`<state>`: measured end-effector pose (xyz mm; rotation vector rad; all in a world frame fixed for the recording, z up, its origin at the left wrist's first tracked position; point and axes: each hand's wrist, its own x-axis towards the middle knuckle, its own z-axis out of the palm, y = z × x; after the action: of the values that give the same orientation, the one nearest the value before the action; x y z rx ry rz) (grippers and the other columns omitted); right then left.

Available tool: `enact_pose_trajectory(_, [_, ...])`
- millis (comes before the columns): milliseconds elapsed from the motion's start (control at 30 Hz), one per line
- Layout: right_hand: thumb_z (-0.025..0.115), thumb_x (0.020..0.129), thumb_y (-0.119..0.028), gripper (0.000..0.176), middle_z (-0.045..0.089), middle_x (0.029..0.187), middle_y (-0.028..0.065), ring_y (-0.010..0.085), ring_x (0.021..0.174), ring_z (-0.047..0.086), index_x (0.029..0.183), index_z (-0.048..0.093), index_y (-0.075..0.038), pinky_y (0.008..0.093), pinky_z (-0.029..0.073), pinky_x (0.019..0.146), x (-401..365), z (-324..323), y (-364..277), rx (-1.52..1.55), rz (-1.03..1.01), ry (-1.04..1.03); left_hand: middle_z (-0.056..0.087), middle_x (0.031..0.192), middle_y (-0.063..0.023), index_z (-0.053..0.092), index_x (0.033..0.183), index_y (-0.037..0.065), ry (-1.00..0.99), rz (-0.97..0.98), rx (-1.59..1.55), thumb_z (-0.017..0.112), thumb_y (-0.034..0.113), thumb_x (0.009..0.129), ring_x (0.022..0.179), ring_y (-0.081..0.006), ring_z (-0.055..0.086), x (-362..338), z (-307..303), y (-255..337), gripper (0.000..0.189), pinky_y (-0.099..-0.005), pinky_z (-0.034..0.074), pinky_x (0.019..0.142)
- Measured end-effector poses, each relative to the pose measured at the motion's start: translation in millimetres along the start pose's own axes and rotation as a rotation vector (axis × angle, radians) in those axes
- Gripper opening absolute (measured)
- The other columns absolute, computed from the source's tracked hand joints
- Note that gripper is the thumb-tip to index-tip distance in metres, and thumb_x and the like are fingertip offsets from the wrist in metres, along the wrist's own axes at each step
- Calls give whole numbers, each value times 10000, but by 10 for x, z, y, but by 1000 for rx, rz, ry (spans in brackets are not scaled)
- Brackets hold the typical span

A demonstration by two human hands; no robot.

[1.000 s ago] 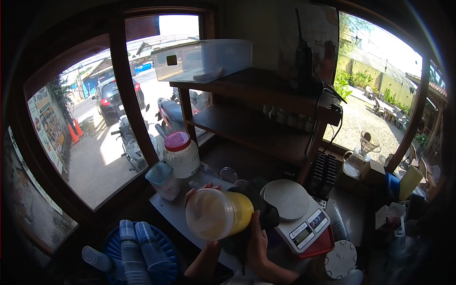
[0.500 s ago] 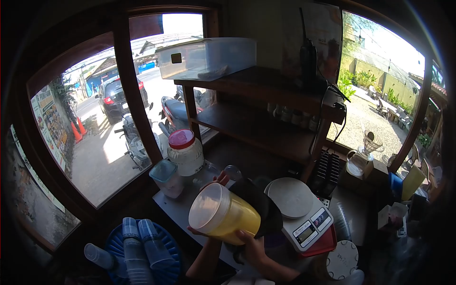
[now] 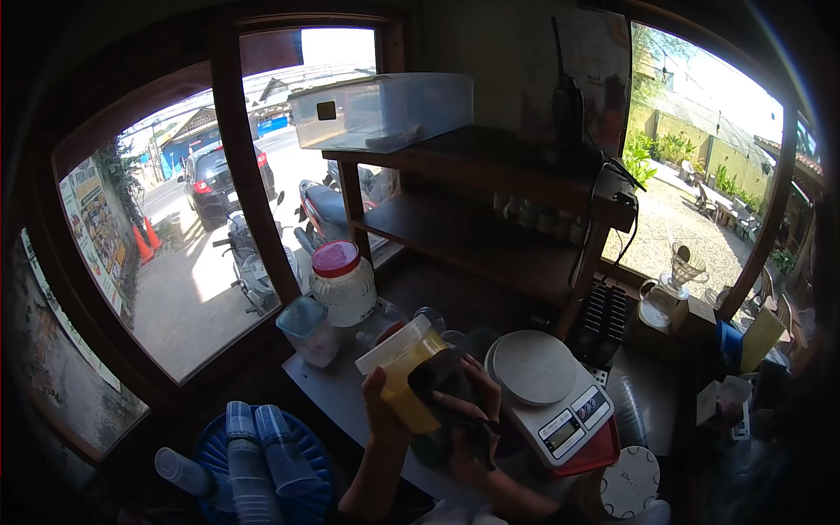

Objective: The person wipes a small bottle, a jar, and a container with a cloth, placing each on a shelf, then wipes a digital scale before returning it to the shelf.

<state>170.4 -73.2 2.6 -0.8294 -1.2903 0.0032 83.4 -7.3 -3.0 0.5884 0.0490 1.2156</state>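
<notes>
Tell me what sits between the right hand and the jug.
A dark cloth, pressed against the jug side under the right hand, as the head view shows. The left hand grips the jug.

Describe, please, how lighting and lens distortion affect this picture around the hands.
Head view: strong fisheye bows the window frame and blackens the corners. Head view: sunlit outdoors is glaring while the counter lies in shade, so the left hand, right hand and dark cloth look murky against the yellow container.
</notes>
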Motion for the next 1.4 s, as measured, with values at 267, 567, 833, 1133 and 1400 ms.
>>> enact_pose_trajectory(267, [474, 905, -434, 531, 539, 1096, 116, 186, 991, 557, 1216, 443, -5, 319, 458, 847, 216, 48, -164, 767, 1247, 334, 381, 1288, -153, 221, 1347, 19, -218, 436, 280, 652, 559, 685, 1123, -265, 467, -23, -175, -185, 957, -371, 410, 935])
enact_pose_trajectory(567, [548, 891, -349, 440, 589, 970, 75, 167, 823, 595, 1170, 488, -14, 294, 493, 676, 7, -44, 10, 841, 1338, 374, 383, 1179, -117, 241, 1306, 53, 32, 960, 853, 787, 480, 588, 1098, -256, 449, 395, -281, -169, 998, -361, 396, 916])
enact_pose_trajectory(833, [524, 867, -357, 495, 577, 1108, 143, 252, 985, 597, 1184, 480, 21, 366, 500, 870, 229, -373, -116, 839, 1117, 658, 434, 1149, -150, 315, 1252, 91, 156, 609, 1102, 838, 282, 570, 1093, -280, 464, 990, 67, -154, 880, -387, 424, 898])
enact_pose_trajectory(1133, [509, 856, -350, 429, 615, 1044, 105, 232, 931, 609, 1124, 547, -17, 341, 490, 833, 267, -457, 5, 769, 1251, 701, 502, 1095, -179, 350, 1174, 68, -10, 556, 1067, 846, 306, 562, 1030, -295, 526, 1943, 501, -551, 823, -400, 481, 816])
enact_pose_trajectory(1400, [575, 828, -323, 426, 618, 1058, 96, 240, 945, 599, 1119, 566, -11, 339, 480, 844, 166, -472, 146, 868, 1205, 715, 448, 1108, -186, 305, 1217, 38, -51, 598, 1316, 837, 314, 553, 1095, -344, 450, 2423, 705, -1153, 894, -449, 422, 890])
